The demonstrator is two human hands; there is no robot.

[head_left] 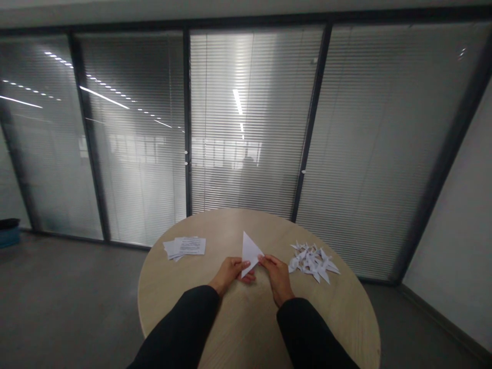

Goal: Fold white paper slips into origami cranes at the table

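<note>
A white sheet of paper folded into a triangle (250,250) is held up over the middle of the table, one point upward. My left hand (232,272) pinches its lower left edge between thumb and fingers, with some fingers showing beneath it. At its right corner, my right hand (275,272) grips the paper with thumb and fingertips. Off to the right lies a heap of folded white paper cranes (313,261), close to my right hand but apart from it. A loose stack of printed paper sheets (192,246) rests on the left.
Everything stands on a round light-wood table (246,328), whose far edge comes near a glass partition with blinds (246,123). A blue bin with a black liner (9,233) is on the floor at far left. A white wall (453,256) rises at right.
</note>
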